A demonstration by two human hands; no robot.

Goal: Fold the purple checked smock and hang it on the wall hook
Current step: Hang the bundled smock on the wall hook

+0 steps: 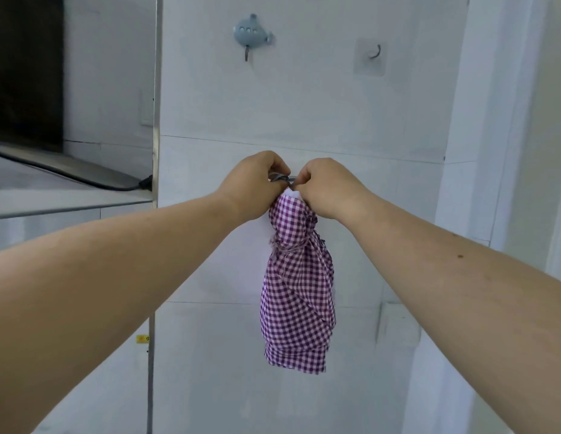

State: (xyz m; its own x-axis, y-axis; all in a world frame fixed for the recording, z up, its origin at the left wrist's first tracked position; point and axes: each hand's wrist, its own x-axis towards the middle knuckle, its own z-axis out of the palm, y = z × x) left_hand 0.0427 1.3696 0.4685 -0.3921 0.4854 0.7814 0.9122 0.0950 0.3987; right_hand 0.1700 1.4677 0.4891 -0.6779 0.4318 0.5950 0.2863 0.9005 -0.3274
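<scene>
**Holding the smock below the hooks**

Facing the wall (304,120), I have both arms stretched out in front of me, hands meeting at the top of the smock (298,292). It hangs as a folded, tied bundle, long axis straight down, directly beneath my knuckles and close against the wall. My left hand (252,186) curls round the upper end from the left; my right hand (327,189) pinches it from the right, both closed on the fabric and the grey loop (280,177) between them. Neither hand is clearly nearer.

Two hooks sit well above my hands: the blue hook (251,34) up and slightly left, the clear hook (371,56) up and right. I judge the lift must go straight up.

My fingers hide how the loop joins the smock, and whether it already catches on anything behind them I cannot tell.
</scene>
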